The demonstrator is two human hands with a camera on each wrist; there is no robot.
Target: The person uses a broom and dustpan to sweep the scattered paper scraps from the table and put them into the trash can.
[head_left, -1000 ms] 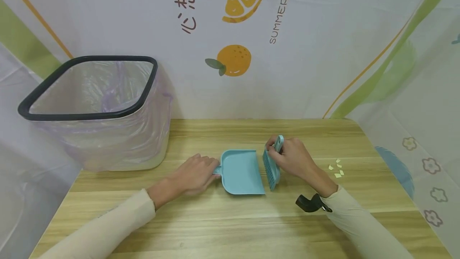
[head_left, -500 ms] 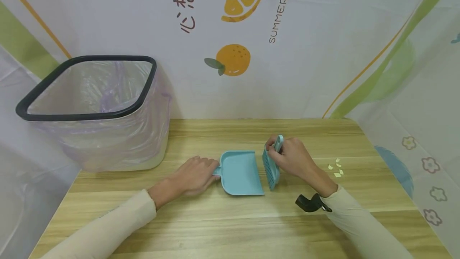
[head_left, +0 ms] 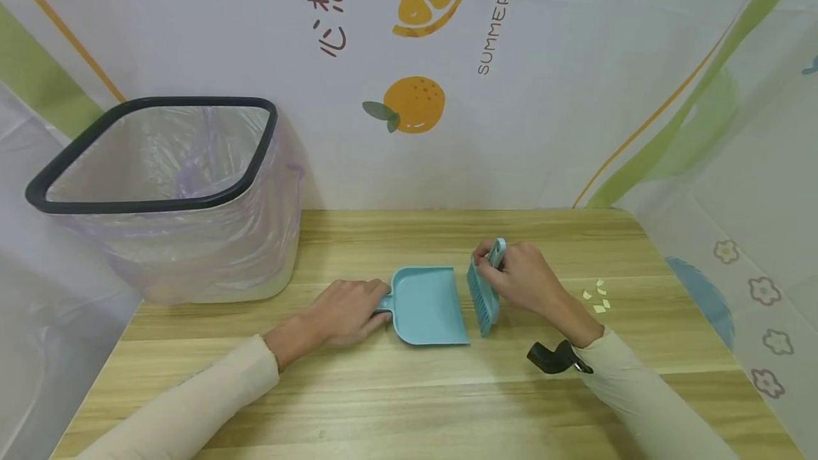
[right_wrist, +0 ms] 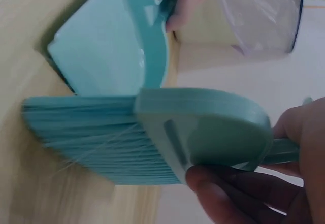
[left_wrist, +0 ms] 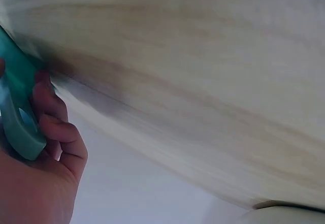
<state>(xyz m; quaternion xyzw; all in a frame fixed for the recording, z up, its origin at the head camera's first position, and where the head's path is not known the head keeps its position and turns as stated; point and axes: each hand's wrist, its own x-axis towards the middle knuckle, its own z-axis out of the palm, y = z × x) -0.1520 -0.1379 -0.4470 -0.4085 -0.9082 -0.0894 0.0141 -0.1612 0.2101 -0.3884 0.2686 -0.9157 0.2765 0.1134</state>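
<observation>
A light blue dustpan (head_left: 429, 306) lies on the wooden table, its mouth facing right. My left hand (head_left: 345, 312) grips its short handle; in the left wrist view the fingers curl round the handle end (left_wrist: 25, 135). In my right hand (head_left: 520, 277) is a small matching brush (head_left: 483, 297), held by its handle, bristles down, just right of the dustpan's mouth. Seen from the right wrist, the bristles (right_wrist: 96, 137) stand near the dustpan's edge, and a thumb or finger presses the brush head. Several small pale yellow scraps (head_left: 599, 297) lie to the right of my right hand.
A bin (head_left: 192, 254) with a black rim and a translucent purple-tinged liner stands at the table's back left. A black strap-like piece (head_left: 552, 358) sticks out from my right wrist. White printed curtains hang behind the wooden table (head_left: 396, 403) and at its sides.
Almost nothing differs. Both hands keep their hold on the dustpan and the brush, and the view has shifted very slightly.
</observation>
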